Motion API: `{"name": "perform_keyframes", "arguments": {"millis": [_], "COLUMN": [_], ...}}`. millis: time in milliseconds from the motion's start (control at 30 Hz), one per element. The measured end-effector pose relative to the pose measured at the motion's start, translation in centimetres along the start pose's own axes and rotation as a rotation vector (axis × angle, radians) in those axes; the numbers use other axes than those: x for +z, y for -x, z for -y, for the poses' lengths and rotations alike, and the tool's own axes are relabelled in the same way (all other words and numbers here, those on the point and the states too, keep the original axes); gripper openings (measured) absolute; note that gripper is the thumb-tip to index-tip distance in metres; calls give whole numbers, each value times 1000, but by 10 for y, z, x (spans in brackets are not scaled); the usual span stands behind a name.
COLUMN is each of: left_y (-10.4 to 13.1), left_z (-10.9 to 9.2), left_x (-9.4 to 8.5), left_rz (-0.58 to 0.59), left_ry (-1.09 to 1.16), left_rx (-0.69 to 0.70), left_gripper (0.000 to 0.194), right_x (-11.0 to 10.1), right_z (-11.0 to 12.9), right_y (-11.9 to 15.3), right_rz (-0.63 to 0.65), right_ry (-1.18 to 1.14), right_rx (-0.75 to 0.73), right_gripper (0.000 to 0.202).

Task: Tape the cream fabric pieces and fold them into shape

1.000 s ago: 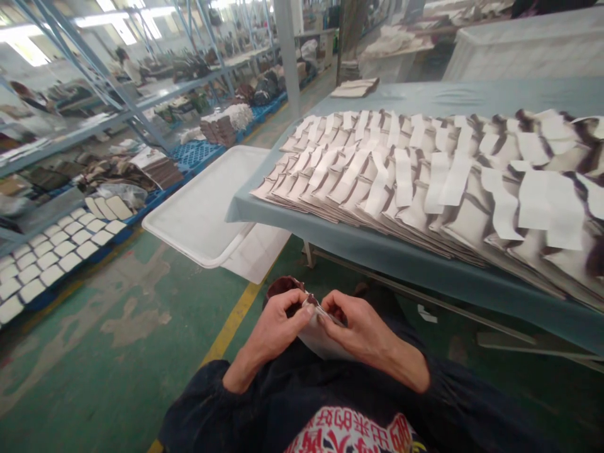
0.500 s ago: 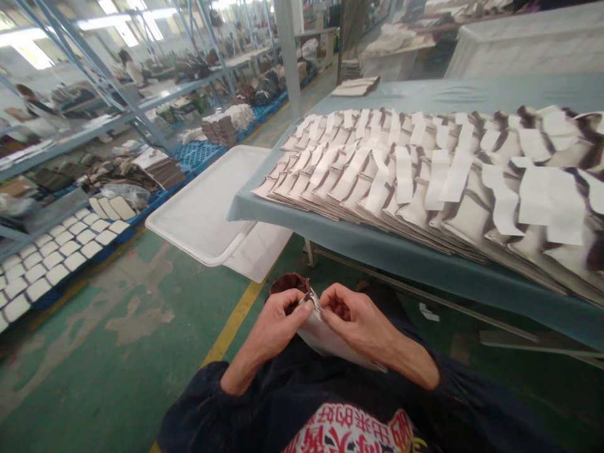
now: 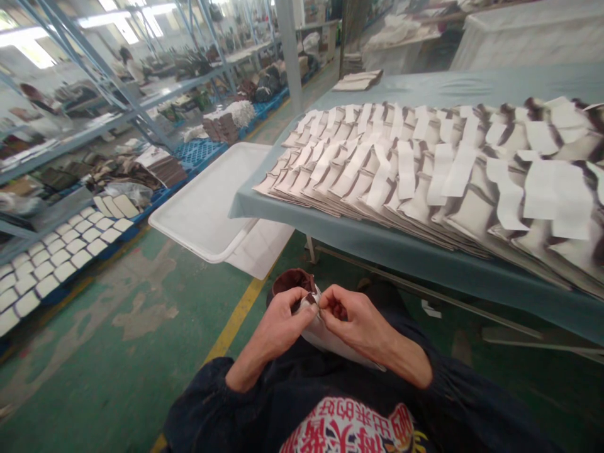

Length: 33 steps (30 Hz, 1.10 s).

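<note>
A white fabric piece with a brown lining lies over my lap, its brown part opening out beyond my fingers. My left hand is closed on the edge of this piece, thumb and fingers pinching it. Close beside it, my right hand is also closed, its thumb and forefinger pinching at the same edge. Whether a small item sits between the right fingertips is too small to tell. The two hands nearly touch at the fingertips.
Rows of stacked white-and-brown pieces with paper strips cover much of a teal-covered table ahead and right. A white bin stands left of it. Pale pieces lie on blue pallets farther left. People work in the background.
The view has shifted slightly. Both hands keep their pinch on the fabric edge, with the fingertips a little closer together.
</note>
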<state>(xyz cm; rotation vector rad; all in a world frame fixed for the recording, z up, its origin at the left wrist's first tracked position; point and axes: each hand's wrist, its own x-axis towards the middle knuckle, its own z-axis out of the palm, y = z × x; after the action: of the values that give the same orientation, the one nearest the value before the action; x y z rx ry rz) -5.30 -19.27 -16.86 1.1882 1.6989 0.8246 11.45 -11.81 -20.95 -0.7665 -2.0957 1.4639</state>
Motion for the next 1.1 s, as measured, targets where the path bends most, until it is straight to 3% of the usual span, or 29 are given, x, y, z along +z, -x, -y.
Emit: {"name": "perform_keyframes", "arguments": {"millis": [300, 533, 800, 1100], "left_y": [-2, -3, -4, -10], "left_z": [0, -4, -11, -5], "left_x": [-5, -6, 1, 8], "left_rz": [80, 128, 54, -41], "left_ry": [71, 52, -74, -35], "left_rx": [-44, -44, -45, -58], "left_gripper": [28, 26, 24, 19], "right_x": [-14, -30, -31, -27], "right_z": [12, 30, 38, 31], "right_y": [-4, -15, -25, -28], "right_rz": [-13, 135, 224, 192], "right_ry": [262, 344, 399, 390], "right_rx": [-50, 22, 182, 126], "right_gripper": [7, 14, 16, 12]}}
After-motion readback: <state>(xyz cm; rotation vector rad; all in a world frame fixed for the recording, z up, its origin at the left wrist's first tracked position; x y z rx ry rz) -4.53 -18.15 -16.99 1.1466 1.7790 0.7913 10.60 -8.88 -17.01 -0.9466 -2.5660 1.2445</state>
